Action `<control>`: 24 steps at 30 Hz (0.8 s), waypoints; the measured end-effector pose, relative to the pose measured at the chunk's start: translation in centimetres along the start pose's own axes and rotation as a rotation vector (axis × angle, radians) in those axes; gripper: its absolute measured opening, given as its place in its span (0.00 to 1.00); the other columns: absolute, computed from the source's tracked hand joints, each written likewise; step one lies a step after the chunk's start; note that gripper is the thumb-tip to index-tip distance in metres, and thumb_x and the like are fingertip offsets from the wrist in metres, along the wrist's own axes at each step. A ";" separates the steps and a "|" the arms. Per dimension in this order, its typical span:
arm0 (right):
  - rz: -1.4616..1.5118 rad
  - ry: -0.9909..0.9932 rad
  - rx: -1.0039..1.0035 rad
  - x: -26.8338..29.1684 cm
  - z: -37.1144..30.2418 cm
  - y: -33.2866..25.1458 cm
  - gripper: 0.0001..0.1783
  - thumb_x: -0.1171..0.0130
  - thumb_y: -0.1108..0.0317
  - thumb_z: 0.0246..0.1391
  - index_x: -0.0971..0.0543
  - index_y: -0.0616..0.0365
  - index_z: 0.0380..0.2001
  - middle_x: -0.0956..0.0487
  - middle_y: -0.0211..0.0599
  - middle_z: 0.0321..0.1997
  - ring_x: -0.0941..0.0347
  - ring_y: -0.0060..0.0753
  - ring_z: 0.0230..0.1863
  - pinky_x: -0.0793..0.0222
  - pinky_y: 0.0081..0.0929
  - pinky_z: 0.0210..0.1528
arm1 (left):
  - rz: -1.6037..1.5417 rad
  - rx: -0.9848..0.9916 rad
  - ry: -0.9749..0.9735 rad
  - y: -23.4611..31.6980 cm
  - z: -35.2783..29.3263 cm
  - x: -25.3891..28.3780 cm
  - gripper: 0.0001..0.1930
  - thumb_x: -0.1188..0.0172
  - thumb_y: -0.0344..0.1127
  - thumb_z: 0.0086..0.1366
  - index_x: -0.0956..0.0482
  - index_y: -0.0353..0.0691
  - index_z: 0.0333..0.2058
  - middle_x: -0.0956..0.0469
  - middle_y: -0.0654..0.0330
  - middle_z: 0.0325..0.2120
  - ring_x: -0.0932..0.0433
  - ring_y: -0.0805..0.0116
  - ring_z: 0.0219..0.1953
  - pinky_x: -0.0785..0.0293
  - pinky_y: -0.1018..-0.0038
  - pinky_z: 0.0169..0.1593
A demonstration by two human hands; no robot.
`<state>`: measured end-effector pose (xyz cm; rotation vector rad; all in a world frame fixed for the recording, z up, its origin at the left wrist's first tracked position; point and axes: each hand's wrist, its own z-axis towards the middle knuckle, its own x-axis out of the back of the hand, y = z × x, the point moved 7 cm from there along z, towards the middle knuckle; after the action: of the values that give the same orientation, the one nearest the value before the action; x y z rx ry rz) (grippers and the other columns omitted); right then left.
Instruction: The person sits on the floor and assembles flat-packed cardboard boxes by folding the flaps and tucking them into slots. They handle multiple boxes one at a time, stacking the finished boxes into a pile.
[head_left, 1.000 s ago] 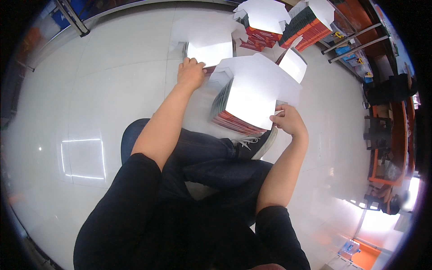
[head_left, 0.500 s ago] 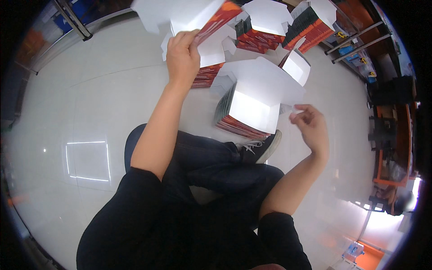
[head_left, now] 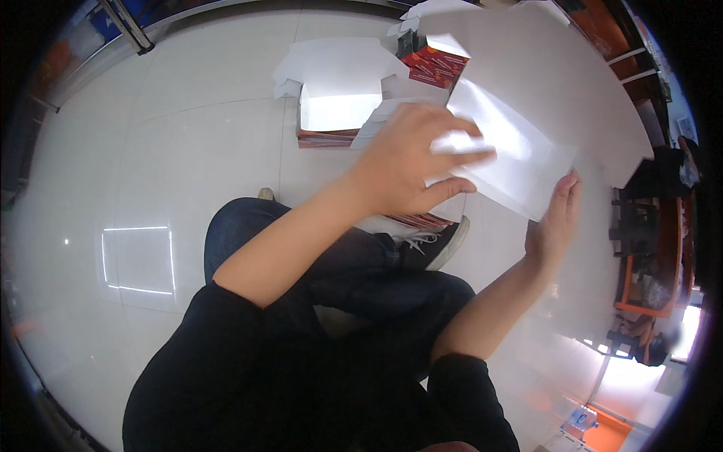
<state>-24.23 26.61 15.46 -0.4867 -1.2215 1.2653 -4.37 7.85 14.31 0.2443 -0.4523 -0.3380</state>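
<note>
My right hand [head_left: 556, 215] grips the near right edge of an open cardboard box [head_left: 504, 143], white inside, which is tilted up off the floor with its wide flap stretching away to the far right. Beside the box's left end is my left hand [head_left: 422, 158], its fingers spread and slightly blurred, holding nothing that I can see. Beneath my left forearm, the red printed edges of a box stack [head_left: 422, 220] show near my shoe; the raised box and my hand cover most of it.
Left of the raised box stands a stack of nested open boxes [head_left: 327, 140], white inside and red outside. Farther off is another red and black stack [head_left: 435, 62], partly hidden. My crossed legs [head_left: 331, 248] lie close in front. Metal shelf legs [head_left: 128, 29] rise at the far left.
My left hand has moved right and nearer, from the far box stack to the raised box. The right hand has gone slightly right and now holds the box. The raised box covers the stacks behind.
</note>
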 end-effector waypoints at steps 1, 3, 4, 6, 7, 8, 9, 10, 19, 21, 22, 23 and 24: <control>0.063 -0.069 -0.002 -0.2 0.3 1.1 0.33 0.53 0.43 0.70 0.31 0.63 0.61 0.26 0.50 0.60 0.32 0.39 0.61 0.39 0.32 0.64 | -0.032 0.122 0.105 -1.1 -0.1 0.9 0.21 0.35 0.46 0.61 0.19 0.47 0.52 0.23 0.58 0.45 0.26 0.58 0.50 0.31 0.62 0.54; 0.195 -0.212 -0.005 -1.0 0.6 2.7 0.32 0.51 0.45 0.69 0.30 0.63 0.60 0.27 0.50 0.61 0.33 0.40 0.62 0.40 0.32 0.65 | -0.179 0.427 0.209 -3.9 -1.1 0.9 0.30 0.34 0.54 0.61 0.22 0.40 0.56 0.23 0.51 0.47 0.26 0.54 0.52 0.29 0.60 0.55; 0.131 -0.215 -0.038 -1.2 0.7 3.2 0.31 0.50 0.46 0.69 0.30 0.62 0.61 0.27 0.50 0.61 0.33 0.41 0.63 0.40 0.32 0.65 | -0.296 0.610 0.208 -5.5 -2.3 -0.2 0.35 0.34 0.58 0.61 0.24 0.37 0.57 0.24 0.48 0.48 0.26 0.52 0.53 0.28 0.60 0.55; 0.000 -0.219 -0.106 -1.7 0.8 4.1 0.29 0.49 0.49 0.68 0.30 0.60 0.61 0.27 0.50 0.62 0.34 0.42 0.63 0.41 0.33 0.66 | -0.484 0.917 0.037 -7.8 -4.0 -2.2 0.43 0.36 0.63 0.62 0.29 0.29 0.61 0.24 0.43 0.52 0.23 0.49 0.52 0.25 0.61 0.53; 0.041 -0.223 -0.140 -2.0 0.8 4.4 0.28 0.49 0.50 0.67 0.30 0.59 0.61 0.28 0.51 0.62 0.34 0.43 0.63 0.42 0.35 0.66 | -0.530 0.943 -0.013 -7.8 -4.1 -2.6 0.42 0.35 0.61 0.62 0.29 0.31 0.61 0.24 0.44 0.52 0.22 0.51 0.51 0.25 0.63 0.53; 0.082 -0.227 -0.175 -2.4 0.8 4.7 0.28 0.48 0.51 0.67 0.30 0.57 0.61 0.29 0.51 0.62 0.35 0.43 0.64 0.42 0.36 0.67 | -0.576 0.968 -0.064 -7.7 -4.1 -3.0 0.40 0.34 0.59 0.61 0.29 0.32 0.62 0.24 0.45 0.53 0.22 0.53 0.49 0.24 0.65 0.52; 0.121 -0.228 -0.207 -2.5 0.7 4.9 0.27 0.48 0.52 0.66 0.31 0.56 0.62 0.29 0.51 0.63 0.35 0.44 0.64 0.43 0.37 0.67 | -0.625 0.991 -0.115 -7.5 -4.1 -3.3 0.40 0.32 0.57 0.61 0.29 0.34 0.62 0.24 0.45 0.53 0.21 0.54 0.47 0.24 0.67 0.51; 0.209 -0.265 -0.239 -2.8 0.6 5.1 0.28 0.47 0.52 0.65 0.31 0.56 0.62 0.29 0.51 0.63 0.35 0.44 0.63 0.44 0.37 0.67 | -0.679 1.030 -0.115 -7.5 -4.3 -3.3 0.38 0.32 0.54 0.61 0.29 0.35 0.63 0.24 0.47 0.53 0.22 0.56 0.50 0.26 0.67 0.54; 0.133 -0.406 -0.294 -3.3 -0.3 7.0 0.26 0.42 0.60 0.58 0.28 0.60 0.57 0.23 0.44 0.50 0.29 0.35 0.53 0.35 0.29 0.55 | -0.694 1.060 -0.262 -8.3 -6.4 -2.3 0.35 0.28 0.50 0.57 0.24 0.36 0.58 0.21 0.47 0.52 0.21 0.58 0.50 0.27 0.66 0.56; -0.008 -0.427 -0.277 -3.5 -0.4 8.1 0.24 0.42 0.61 0.57 0.27 0.59 0.55 0.22 0.41 0.47 0.27 0.32 0.49 0.33 0.27 0.50 | -0.529 1.028 -0.374 -9.2 -6.9 -1.9 0.35 0.30 0.55 0.58 0.22 0.33 0.55 0.20 0.46 0.49 0.20 0.57 0.48 0.27 0.66 0.55; 0.024 -0.452 -0.315 -3.9 -0.6 8.4 0.24 0.42 0.61 0.57 0.27 0.59 0.56 0.22 0.41 0.46 0.26 0.33 0.48 0.32 0.28 0.49 | -0.499 1.081 -0.479 -9.6 -7.3 -2.0 0.36 0.31 0.58 0.58 0.21 0.31 0.54 0.19 0.46 0.47 0.20 0.56 0.48 0.27 0.66 0.55; 0.055 -0.476 -0.352 -4.3 -0.9 8.7 0.24 0.42 0.62 0.57 0.28 0.59 0.56 0.21 0.41 0.46 0.25 0.33 0.46 0.30 0.28 0.47 | -0.467 1.132 -0.586 -10.1 -7.7 -2.0 0.37 0.33 0.60 0.59 0.20 0.30 0.52 0.19 0.45 0.46 0.20 0.55 0.47 0.27 0.66 0.55; 0.090 -0.506 -0.389 -5.2 -1.2 8.8 0.24 0.41 0.62 0.57 0.28 0.60 0.56 0.21 0.41 0.46 0.25 0.33 0.45 0.29 0.29 0.46 | -0.428 1.184 -0.689 -10.3 -8.2 -1.8 0.38 0.35 0.63 0.59 0.20 0.28 0.50 0.18 0.44 0.44 0.19 0.55 0.47 0.27 0.66 0.55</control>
<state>-26.26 25.08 5.54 -0.5201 -1.9108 1.2713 -4.81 0.33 3.34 1.4168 -1.2672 -0.5429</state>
